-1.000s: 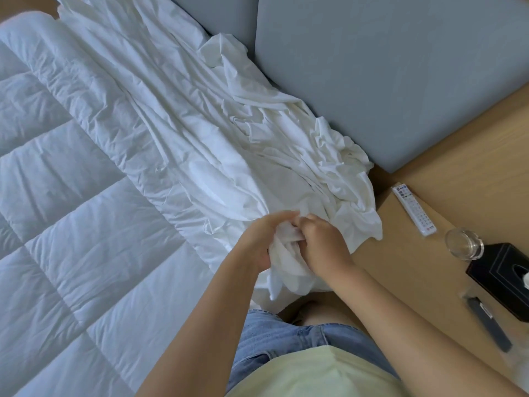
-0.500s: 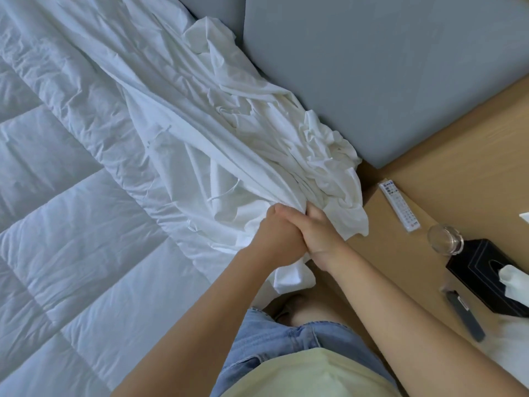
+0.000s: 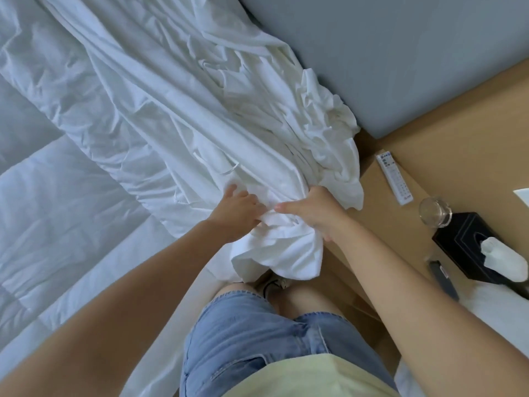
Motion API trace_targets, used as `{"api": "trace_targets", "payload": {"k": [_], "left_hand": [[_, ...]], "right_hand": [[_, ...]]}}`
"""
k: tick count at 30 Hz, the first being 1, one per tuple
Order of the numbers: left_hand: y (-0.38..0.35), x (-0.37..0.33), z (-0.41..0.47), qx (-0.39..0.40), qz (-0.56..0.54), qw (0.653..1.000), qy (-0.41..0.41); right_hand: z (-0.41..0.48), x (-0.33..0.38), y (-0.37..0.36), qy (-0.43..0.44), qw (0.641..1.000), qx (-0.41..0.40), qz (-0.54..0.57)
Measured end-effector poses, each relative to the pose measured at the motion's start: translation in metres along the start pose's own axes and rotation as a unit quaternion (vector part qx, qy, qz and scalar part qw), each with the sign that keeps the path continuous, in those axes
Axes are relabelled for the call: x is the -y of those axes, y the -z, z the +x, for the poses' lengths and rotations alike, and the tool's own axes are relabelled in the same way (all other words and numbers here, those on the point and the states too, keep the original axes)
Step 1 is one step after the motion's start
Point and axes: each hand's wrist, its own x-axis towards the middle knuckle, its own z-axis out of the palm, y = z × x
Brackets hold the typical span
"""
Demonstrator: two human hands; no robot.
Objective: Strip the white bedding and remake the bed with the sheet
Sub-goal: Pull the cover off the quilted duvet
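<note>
A crumpled white sheet (image 3: pixel 217 116) lies bunched along the head of the bed, against the grey headboard (image 3: pixel 400 53). Its near end hangs as a gathered wad over the bed's corner. My left hand (image 3: pixel 237 209) grips the sheet on the left of the wad, fingers dug into the cloth. My right hand (image 3: pixel 312 210) clutches the bunched cloth on the right, thumb pointing left. The two hands sit a little apart. Under the sheet a white quilted duvet (image 3: pixel 57 181) covers the bed.
A wooden bedside table (image 3: pixel 380 224) stands to the right, carrying a white remote (image 3: pixel 395 179), a glass (image 3: pixel 433 214), a black tissue box (image 3: pixel 475 247) and a dark flat object (image 3: pixel 442 277). My legs stand between bed and table.
My hands have parted from a clasp at one point on the sheet and now hold it side by side. More of the bunched sheet hangs below them.
</note>
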Motion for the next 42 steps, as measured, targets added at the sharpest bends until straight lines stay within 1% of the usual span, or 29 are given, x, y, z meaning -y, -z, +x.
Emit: {"api": "trace_targets", "payload": {"k": [2, 3, 4, 6, 8, 10, 11, 13, 15, 17, 19, 20, 21, 22, 24, 25, 26, 28, 29, 30, 31, 32, 33, 34, 35, 37, 39, 40, 42], "left_hand": [[0.001, 0.002, -0.004, -0.068, 0.019, 0.993, -0.096], [0.001, 0.003, -0.008, -0.118, 0.011, 0.982, -0.147], [0.000, 0.005, -0.014, -0.133, 0.005, 0.973, -0.190], [-0.004, 0.009, -0.030, -0.018, -0.018, 0.980, -0.197], [-0.005, 0.018, -0.039, 0.152, -0.094, 0.982, -0.059], [-0.009, 0.043, -0.044, 0.232, -0.158, 0.953, 0.114], [-0.011, 0.056, -0.046, 0.251, -0.153, 0.938, 0.186], [-0.012, 0.068, -0.047, 0.273, -0.069, 0.920, 0.272], [-0.012, 0.059, -0.038, 0.238, -0.035, 0.943, 0.231], [-0.014, 0.034, -0.022, 0.132, -0.080, 0.984, 0.088], [-0.018, 0.008, -0.007, 0.093, -0.154, 0.984, 0.002], [-0.024, -0.003, -0.002, 0.121, -0.185, 0.975, 0.004], [-0.033, -0.010, 0.001, 0.176, -0.202, 0.963, 0.027], [-0.043, -0.016, 0.002, 0.247, -0.224, 0.941, 0.063], [-0.061, -0.021, -0.002, 0.344, -0.326, 0.865, 0.164], [-0.066, -0.021, -0.005, 0.365, -0.370, 0.830, 0.203], [-0.067, -0.019, -0.007, 0.368, -0.388, 0.811, 0.238], [-0.055, -0.013, -0.013, 0.301, -0.380, 0.825, 0.290], [-0.046, -0.009, -0.016, 0.219, -0.394, 0.836, 0.313], [-0.036, -0.007, -0.020, 0.130, -0.447, 0.827, 0.316], [-0.024, -0.005, -0.026, 0.063, -0.552, 0.774, 0.303], [-0.009, -0.009, -0.029, 0.026, -0.679, 0.678, 0.280], [0.007, -0.014, -0.027, 0.019, -0.788, 0.567, 0.239], [0.021, -0.019, -0.022, 0.017, -0.840, 0.500, 0.208], [0.035, -0.026, -0.018, 0.016, -0.853, 0.484, 0.197], [0.058, -0.039, -0.009, 0.007, -0.839, 0.496, 0.221], [0.068, -0.042, -0.003, -0.033, -0.836, 0.490, 0.243], [0.070, -0.040, 0.001, -0.047, -0.844, 0.470, 0.255], [0.074, -0.035, 0.003, -0.054, -0.880, 0.419, 0.215]], "right_hand": [[0.006, 0.000, -0.001, -0.005, 0.971, -0.041, -0.235], [0.011, 0.000, 0.000, 0.000, 0.961, -0.069, -0.270], [0.015, 0.000, 0.002, 0.009, 0.961, -0.104, -0.258], [0.023, 0.002, 0.006, 0.032, 0.975, -0.181, -0.125], [0.026, 0.007, 0.004, 0.015, 0.974, -0.210, 0.088], [0.025, 0.011, -0.002, -0.046, 0.945, -0.141, 0.291], [0.023, 0.008, -0.007, -0.075, 0.933, -0.077, 0.343], [0.015, -0.001, -0.015, -0.115, 0.935, 0.036, 0.333], [0.011, -0.011, -0.018, -0.124, 0.959, 0.072, 0.246], [0.007, -0.012, -0.021, -0.121, 0.988, 0.056, 0.075], [0.006, -0.008, -0.022, -0.090, 0.994, 0.027, -0.062], [0.009, -0.005, -0.021, -0.057, 0.997, -0.005, -0.049], [0.011, -0.003, -0.018, -0.029, 0.998, -0.042, 0.020], [0.014, -0.001, -0.014, -0.008, 0.990, -0.079, 0.113], [0.015, 0.001, -0.008, -0.001, 0.951, -0.109, 0.288], [0.015, -0.002, -0.007, -0.021, 0.929, -0.109, 0.352], [0.014, -0.006, -0.007, -0.043, 0.916, -0.109, 0.384], [0.014, -0.012, -0.007, -0.061, 0.926, -0.112, 0.356], [0.013, -0.014, -0.005, -0.053, 0.935, -0.108, 0.333], [0.011, -0.012, -0.001, -0.034, 0.944, -0.101, 0.311], [0.008, -0.011, 0.002, -0.005, 0.953, -0.096, 0.287], [0.005, -0.010, 0.003, 0.025, 0.965, -0.095, 0.242], [-0.003, -0.007, -0.002, 0.055, 0.981, -0.091, 0.160], [-0.012, -0.004, -0.012, 0.088, 0.991, -0.079, 0.056], [-0.022, -0.002, -0.026, 0.122, 0.990, -0.062, -0.039], [-0.039, -0.003, -0.054, 0.184, 0.976, -0.017, -0.113], [-0.046, -0.006, -0.054, 0.206, 0.978, 0.018, -0.013], [-0.046, -0.007, -0.043, 0.210, 0.976, 0.024, 0.058], [-0.041, -0.016, -0.016, 0.214, 0.962, -0.050, 0.162]]}}
